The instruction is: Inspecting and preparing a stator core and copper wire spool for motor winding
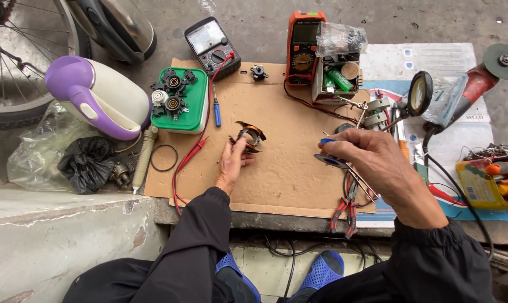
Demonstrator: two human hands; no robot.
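Note:
My left hand point(233, 161) rests on the cardboard sheet point(276, 174) and grips a small black and copper switch part point(248, 136) with its fingertips. My right hand point(372, 160) hovers over the right side of the cardboard, closed on a thin tool with a blue handle point(328, 141). A small dark round piece point(329, 161) sits just under that hand. Red-handled pliers point(346, 210) lie below my right wrist.
A green tray point(193, 112) of small black parts, a blue screwdriver point(216, 112), two multimeters point(213, 45) point(304, 45), a white and purple kettle point(96, 95), a parts box point(338, 78), a magnifier point(419, 92), an angle grinder point(490, 70) and a bicycle wheel point(18, 67) surround the cardboard.

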